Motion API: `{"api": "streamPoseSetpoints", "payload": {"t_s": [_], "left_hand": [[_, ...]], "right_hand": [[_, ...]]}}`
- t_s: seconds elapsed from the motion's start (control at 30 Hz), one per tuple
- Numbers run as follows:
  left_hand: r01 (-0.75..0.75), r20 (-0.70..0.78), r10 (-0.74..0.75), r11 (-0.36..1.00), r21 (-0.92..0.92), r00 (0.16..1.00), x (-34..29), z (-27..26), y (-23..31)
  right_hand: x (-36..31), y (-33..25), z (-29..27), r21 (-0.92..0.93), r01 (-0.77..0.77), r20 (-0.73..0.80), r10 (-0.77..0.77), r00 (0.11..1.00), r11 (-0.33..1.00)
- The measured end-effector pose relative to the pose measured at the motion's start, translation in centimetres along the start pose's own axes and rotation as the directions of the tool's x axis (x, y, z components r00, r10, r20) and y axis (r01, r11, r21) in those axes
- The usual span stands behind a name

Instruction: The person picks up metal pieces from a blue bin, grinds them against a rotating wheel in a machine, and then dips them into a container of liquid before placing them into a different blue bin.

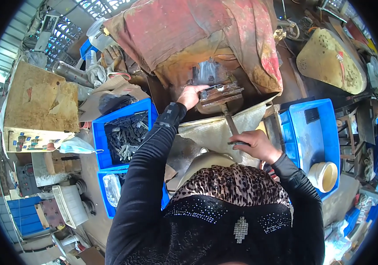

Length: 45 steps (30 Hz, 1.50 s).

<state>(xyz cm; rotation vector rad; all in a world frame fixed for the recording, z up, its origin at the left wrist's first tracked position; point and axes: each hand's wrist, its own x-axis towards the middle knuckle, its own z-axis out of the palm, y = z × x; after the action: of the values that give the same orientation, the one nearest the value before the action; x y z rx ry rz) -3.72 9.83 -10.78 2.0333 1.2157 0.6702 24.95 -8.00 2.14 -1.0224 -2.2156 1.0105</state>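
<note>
My left hand (190,96) reaches to a rusty metal clamping fixture (222,98) in front of me. Its fingers are pinched on a small dark metal part (207,91) lying at the fixture's top left. From the fixture a metal rod (230,123) slants down toward me. Near the rod's lower end, my right hand (259,146) is closed around a short dark bar handle (238,142). Whether the bar joins the rod is hard to tell. Just behind the fixture sits a dusty grey metal block (207,70).
A stained red cloth (184,33) drapes over the machine. On the left, a blue bin (150,110) holds many dark metal strips (127,137). A second blue bin (332,128) at right contains a cream bucket (323,176). A wooden box (41,99) with control knobs stands far left.
</note>
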Motion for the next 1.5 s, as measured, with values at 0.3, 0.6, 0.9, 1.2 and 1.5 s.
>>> {"api": "streamPoseSetpoints", "payload": {"t_s": [0.3,0.6,0.9,1.2,1.5], "left_hand": [[-0.018,0.161,-0.047,0.925,0.381,0.986,-0.5,-2.6,3.0],[0.018,-0.309,0.123,0.909,0.416,0.943,-6.5,-8.9,6.8],[0.222,-0.708,-0.104,0.972,0.076,0.698,-21.2,-12.4,3.3],[0.541,-0.728,-0.553,0.787,-0.298,0.404,-33.1,-12.4,-4.3],[0.647,-0.714,-0.664,0.648,-0.401,0.223,-35.6,-12.0,-9.2]], "right_hand": [[-0.2,-0.4,0.3,-0.208,0.122,-0.046,-0.135,0.99,0.971],[4.6,-2.1,-1.6,-0.173,0.117,-0.237,-0.157,0.959,0.978],[21.8,0.5,-6.0,0.316,0.033,-0.505,0.139,0.852,0.948],[31.8,5.8,-9.8,0.349,-0.158,-0.395,0.298,0.869,0.924],[33.0,6.1,-10.4,0.328,-0.215,-0.37,0.335,0.866,0.92]]}}
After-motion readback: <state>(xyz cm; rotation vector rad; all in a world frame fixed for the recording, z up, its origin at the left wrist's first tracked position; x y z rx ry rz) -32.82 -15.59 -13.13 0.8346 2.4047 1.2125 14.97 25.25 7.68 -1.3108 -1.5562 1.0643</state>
